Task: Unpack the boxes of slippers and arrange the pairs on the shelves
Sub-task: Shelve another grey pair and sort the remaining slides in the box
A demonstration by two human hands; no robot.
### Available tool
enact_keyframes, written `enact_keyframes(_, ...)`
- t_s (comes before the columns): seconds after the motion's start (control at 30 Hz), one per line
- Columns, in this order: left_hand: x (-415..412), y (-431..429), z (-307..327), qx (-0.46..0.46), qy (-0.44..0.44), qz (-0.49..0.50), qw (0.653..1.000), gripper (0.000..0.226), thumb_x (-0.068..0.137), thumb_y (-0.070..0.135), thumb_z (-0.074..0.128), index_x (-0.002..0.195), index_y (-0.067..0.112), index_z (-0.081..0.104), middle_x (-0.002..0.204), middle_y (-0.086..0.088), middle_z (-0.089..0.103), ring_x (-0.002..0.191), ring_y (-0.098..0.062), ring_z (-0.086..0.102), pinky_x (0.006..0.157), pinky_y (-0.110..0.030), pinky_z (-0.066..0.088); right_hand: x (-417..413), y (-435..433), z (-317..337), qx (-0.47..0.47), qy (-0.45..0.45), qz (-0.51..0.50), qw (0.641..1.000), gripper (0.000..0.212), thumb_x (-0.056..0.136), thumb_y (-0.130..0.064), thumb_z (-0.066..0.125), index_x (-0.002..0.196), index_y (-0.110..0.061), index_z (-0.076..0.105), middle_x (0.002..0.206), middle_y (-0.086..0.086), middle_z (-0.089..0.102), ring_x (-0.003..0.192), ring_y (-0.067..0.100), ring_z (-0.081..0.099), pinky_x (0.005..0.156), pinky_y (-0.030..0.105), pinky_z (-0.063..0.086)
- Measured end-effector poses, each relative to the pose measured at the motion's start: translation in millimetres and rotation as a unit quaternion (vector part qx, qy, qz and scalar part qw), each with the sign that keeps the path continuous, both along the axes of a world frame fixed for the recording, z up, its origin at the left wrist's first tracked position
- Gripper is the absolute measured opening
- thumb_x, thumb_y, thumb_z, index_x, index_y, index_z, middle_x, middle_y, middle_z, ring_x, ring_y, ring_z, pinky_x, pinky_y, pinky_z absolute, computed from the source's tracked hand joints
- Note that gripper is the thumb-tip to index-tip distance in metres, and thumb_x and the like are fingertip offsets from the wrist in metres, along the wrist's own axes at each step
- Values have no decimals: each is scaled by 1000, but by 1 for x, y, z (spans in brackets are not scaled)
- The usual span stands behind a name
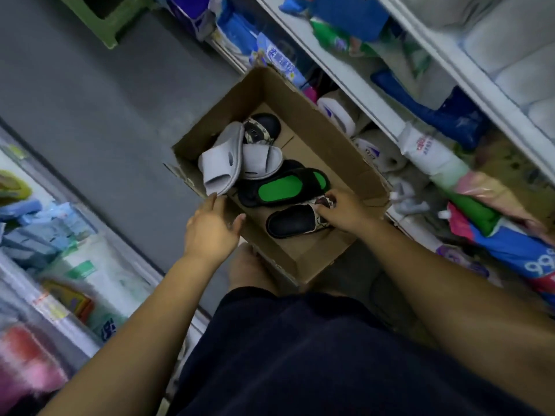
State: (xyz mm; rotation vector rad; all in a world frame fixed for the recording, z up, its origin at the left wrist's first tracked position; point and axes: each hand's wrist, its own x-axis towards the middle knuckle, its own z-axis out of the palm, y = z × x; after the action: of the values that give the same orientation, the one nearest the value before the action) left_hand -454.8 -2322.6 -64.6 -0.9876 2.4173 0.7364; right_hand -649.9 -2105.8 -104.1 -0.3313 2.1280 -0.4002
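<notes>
Grey floor (99,115) ran up a narrow shop aisle, seen from above by a person standing in dark shorts. White shelves (354,82) lined the right side, crowded with toilet-paper rolls and bright blue, green and pink packets; more soft packets, blurred, filled the low shelving on the left, and a green plastic stool (111,22) stood at the far end. An open cardboard box (303,115) sat on the floor against the right-hand shelves, just in front of the person's bare foot. Inside it lay loose slippers: two grey slippers (222,163) overlapping at the left wall, a black slipper with a green footbed (279,187) in the middle, and a black slipper with a patterned strap (294,223) nearest the person. The right hand (342,211) had its fingers pinched closed on that patterned strap. The left hand (210,226) hovered open, fingers loosely spread, at the box's near-left edge, holding nothing.
</notes>
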Motion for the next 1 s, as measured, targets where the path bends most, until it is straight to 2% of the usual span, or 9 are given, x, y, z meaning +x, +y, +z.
enact_keyframes(0.07,-13,-24,-15,7,7,-11,1000,61,98,44,60,145,7,46,159,-19,37,141,-40,40,109,-53,40,1,-14,-13,20,-15,-27,999,41,92,-39,67,118,-8,63,114,12,68,107,30,62,83,33,48)
enact_keyframes(0.23,-55,-90,-58,27,9,-31,999,75,98,47,60,155,6,33,166,-14,24,149,-34,30,120,-49,28,-6,-62,-45,16,-37,-123,992,55,95,-36,66,138,-4,53,135,13,61,123,28,59,103,38,48)
enact_keyframes(0.33,-71,-119,-79,49,8,-76,996,73,100,50,55,156,8,32,164,-14,30,149,-32,29,121,-48,27,-14,-102,-62,-27,-43,-190,981,48,97,-28,66,135,-2,54,133,12,61,121,24,59,95,28,46)
enact_keyframes(0.43,-82,-136,-94,70,-1,-99,993,63,100,47,55,148,9,43,150,-16,47,139,-36,42,114,-49,35,-27,-142,-79,-43,-97,-207,973,48,98,-27,64,139,-5,51,136,9,59,124,22,57,90,25,42)
enact_keyframes(0.57,-88,-145,-101,88,-11,-84,992,55,101,40,57,147,9,47,144,-16,52,131,-35,45,108,-49,40,-33,-181,-101,-45,-180,-233,955,58,101,-28,59,149,-4,38,144,7,50,130,22,48,103,30,38)
enact_keyframes(0.63,-87,-147,-103,107,-7,-59,992,49,102,35,58,143,8,53,138,-16,56,127,-34,49,105,-46,43,-30,-193,-110,-53,-199,-265,942,53,102,-24,58,147,-2,42,143,7,51,127,23,51,108,34,42)
enact_keyframes(0.8,-78,-140,-98,153,28,9,988,30,99,30,64,115,6,68,110,-11,66,100,-28,60,85,-40,49,-18,-195,-117,-17,-181,-347,920,44,98,-19,63,138,-2,55,136,13,60,114,28,60,97,40,53)
enact_keyframes(0.9,-72,-130,-88,163,51,32,985,24,98,29,65,100,6,68,96,-10,65,87,-28,58,73,-38,45,-7,-173,-104,13,-123,-394,911,37,95,-19,65,129,-6,62,127,11,64,111,29,61,98,43,53)
enact_keyframes(1.0,-65,-118,-80,166,58,52,983,24,97,28,67,87,7,63,82,-6,58,78,-25,51,66,-33,34,12,-132,-88,44,-81,-458,884,36,95,-23,65,128,-7,63,115,4,63,105,24,60,94,36,51)
